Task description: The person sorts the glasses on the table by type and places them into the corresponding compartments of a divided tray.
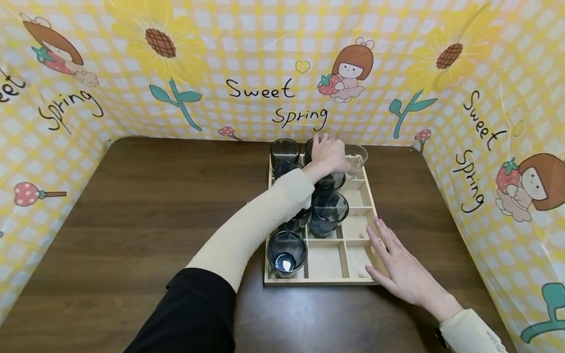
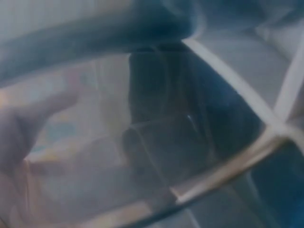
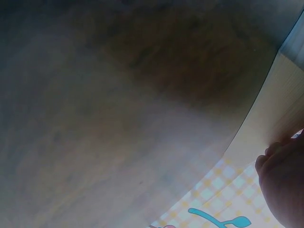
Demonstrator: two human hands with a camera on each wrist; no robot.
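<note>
My left hand point(image 1: 328, 156) reaches across to the far end of a wooden compartment tray point(image 1: 326, 283). Its thumb and forefinger are at a clear glass point(image 1: 358, 156) in the far right corner and appear to grip it; the contact is partly hidden. The other fingers bend over a dark glass point(image 1: 308, 151). In the left wrist view, blurred see-through glass point(image 2: 85, 156) fills the foreground. My right hand point(image 1: 399, 269) lies with fingers spread along the tray's near right side, fingertips at its edge. In the right wrist view only part of this hand point(image 3: 287, 175) shows.
More dark glasses, among them a near left one point(image 1: 287, 254) and a middle one point(image 1: 328, 213), stand in the left and middle columns. Bare compartments point(image 1: 326, 260) show at the front and right. Brown tabletop point(image 1: 154, 235) surrounds the tray; a checked cloth point(image 1: 247, 44) rises behind.
</note>
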